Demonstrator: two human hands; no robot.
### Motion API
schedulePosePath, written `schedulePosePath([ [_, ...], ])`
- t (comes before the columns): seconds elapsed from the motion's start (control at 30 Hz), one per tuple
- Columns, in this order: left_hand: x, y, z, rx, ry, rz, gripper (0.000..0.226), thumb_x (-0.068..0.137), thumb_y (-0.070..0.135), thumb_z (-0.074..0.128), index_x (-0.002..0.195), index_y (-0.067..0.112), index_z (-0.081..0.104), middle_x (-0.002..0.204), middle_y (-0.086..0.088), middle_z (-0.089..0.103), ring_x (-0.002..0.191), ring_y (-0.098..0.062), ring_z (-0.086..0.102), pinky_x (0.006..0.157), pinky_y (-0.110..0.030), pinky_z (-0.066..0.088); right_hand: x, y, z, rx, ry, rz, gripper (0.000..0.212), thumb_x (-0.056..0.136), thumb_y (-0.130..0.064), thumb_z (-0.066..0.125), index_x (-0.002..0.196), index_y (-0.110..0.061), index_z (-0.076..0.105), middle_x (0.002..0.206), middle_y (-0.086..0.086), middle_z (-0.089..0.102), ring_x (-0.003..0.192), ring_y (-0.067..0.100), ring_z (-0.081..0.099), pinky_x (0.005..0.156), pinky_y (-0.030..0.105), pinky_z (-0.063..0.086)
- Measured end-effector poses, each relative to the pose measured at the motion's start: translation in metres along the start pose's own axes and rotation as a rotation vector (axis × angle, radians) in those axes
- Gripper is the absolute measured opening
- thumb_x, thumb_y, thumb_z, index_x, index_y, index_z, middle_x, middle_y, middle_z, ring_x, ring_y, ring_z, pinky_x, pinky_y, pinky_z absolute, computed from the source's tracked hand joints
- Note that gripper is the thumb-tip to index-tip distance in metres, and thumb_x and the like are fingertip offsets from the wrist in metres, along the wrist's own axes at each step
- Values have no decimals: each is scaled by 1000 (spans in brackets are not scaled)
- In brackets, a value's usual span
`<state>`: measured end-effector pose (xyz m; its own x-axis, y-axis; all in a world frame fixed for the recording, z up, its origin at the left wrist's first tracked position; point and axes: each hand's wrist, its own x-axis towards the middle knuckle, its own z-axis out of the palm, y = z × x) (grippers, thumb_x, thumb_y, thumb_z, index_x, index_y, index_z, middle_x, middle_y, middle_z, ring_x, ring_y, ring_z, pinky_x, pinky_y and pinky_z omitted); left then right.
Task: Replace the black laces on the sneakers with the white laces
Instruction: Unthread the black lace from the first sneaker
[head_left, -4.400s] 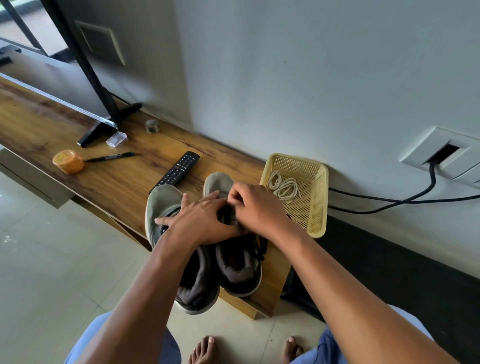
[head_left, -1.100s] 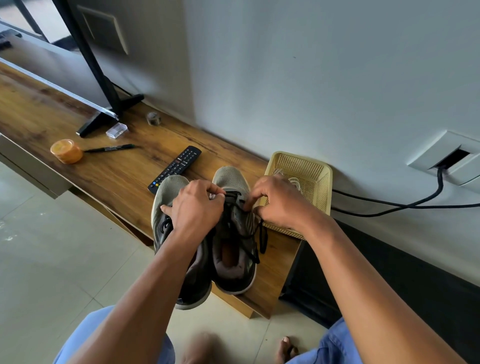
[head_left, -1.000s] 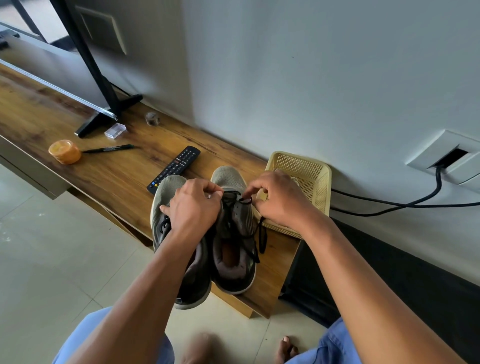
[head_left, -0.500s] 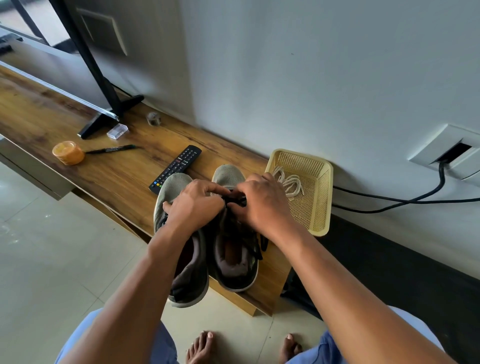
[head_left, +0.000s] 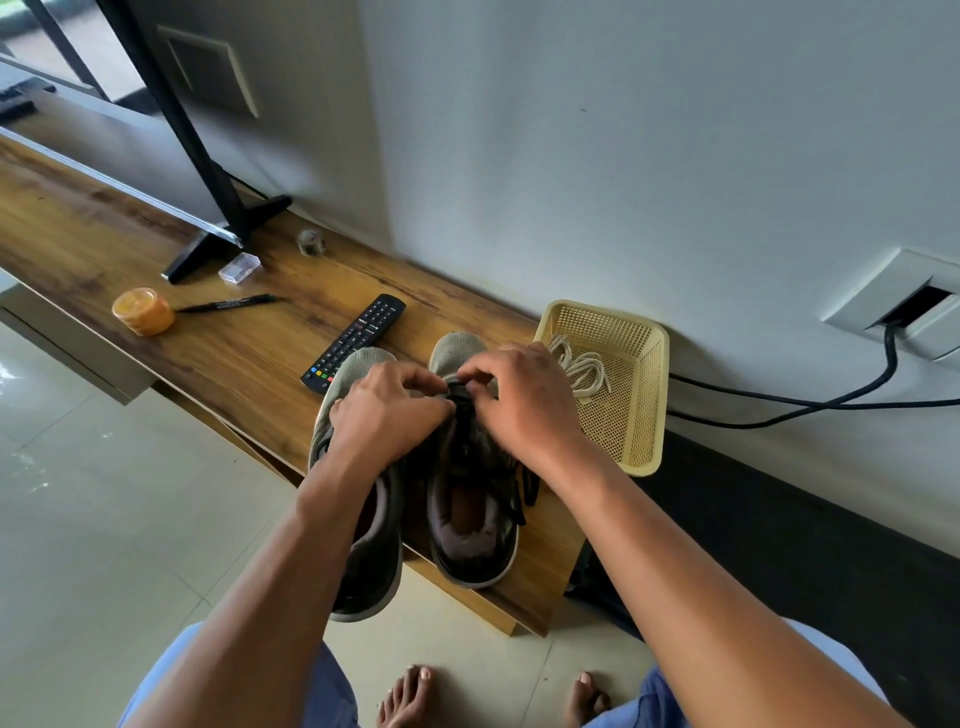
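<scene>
Wooden table (head_left: 218, 358) at frame centre: both hands pinch the black lace (head_left: 460, 387) near the right sneaker's (head_left: 470, 499) toe, left hand (head_left: 387, 415) and right hand (head_left: 524, 405) apparently working it loose; white laces (head_left: 582, 366) wait in the yellow basket (head_left: 652, 364), right of the shoes.

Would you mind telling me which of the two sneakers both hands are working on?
The sneaker nearer the yellow basket: the right-hand sneaker. Both hands pinch its black lace near the toe; the other sneaker lies under the left wrist.
</scene>
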<state>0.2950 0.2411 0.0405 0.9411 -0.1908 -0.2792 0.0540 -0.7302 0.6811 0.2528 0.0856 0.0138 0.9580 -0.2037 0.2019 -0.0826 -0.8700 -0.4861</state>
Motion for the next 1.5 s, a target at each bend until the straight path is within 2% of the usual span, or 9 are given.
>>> schedulePosePath([
  [0.1,0,1,-1,3,-29,6,44,60,53,66,104,49,73,103,19,68,105,-15,63,107,-54,46,-2,-3,8,-88,-53,-34,19,91,-36,72,107,-30,77,103,0,70,103,29,57,86,44,49],
  [0.33,0,1,0,107,-92,83,32,80,46,70,81,75,58,120,21,59,113,-11,52,111,-64,37,0,-6,10,-94,12,-25,10,84,-34,77,93,-29,76,97,-4,68,101,27,55,77,38,40],
  [0.53,5,-7,12,160,-19,114,38,79,54,70,115,63,65,132,21,58,125,-12,56,115,-67,26,3,-2,14,112,99,125,15,72,-24,84,84,-31,80,94,-9,74,94,25,60,83,41,50],
  [0.67,8,-12,15,176,8,99,44,85,48,74,126,56,62,137,14,59,125,-14,59,117,-68,23,8,3,7,492,205,376,10,78,-20,85,76,-27,79,80,-14,75,80,7,68,74,31,54],
  [0.77,7,-11,17,202,16,139,45,85,51,73,128,57,61,139,17,56,126,-13,58,116,-70,22,9,1,5,675,150,557,10,83,-15,80,77,-23,77,79,-11,74,81,9,70,82,39,61],
  [0.93,11,-12,16,200,4,132,44,83,62,71,126,57,63,136,17,56,128,-13,55,117,-67,23,9,-1,-2,187,77,209,26,82,-13,71,101,-32,70,102,-8,67,105,21,60,96,40,48],
  [1.07,12,-10,15,185,12,116,42,84,53,69,126,52,65,135,15,57,130,-15,54,117,-66,23,3,-13,-4,-142,-10,-43,35,81,-17,74,109,-38,73,114,-7,67,114,26,51,89,43,40],
  [1.33,9,-5,13,159,-19,76,24,79,63,70,79,77,51,117,17,64,124,-14,57,116,-66,23,0,-6,1,-363,112,-87,12,75,-23,80,85,-27,75,87,-7,69,95,27,54,75,40,31],
  [1.5,5,-6,13,188,14,99,28,75,56,68,91,77,57,126,16,63,122,-16,58,116,-66,26,1,-7,3,-241,190,-41,7,80,-24,79,80,-29,74,90,-13,68,94,21,49,75,36,22],
])
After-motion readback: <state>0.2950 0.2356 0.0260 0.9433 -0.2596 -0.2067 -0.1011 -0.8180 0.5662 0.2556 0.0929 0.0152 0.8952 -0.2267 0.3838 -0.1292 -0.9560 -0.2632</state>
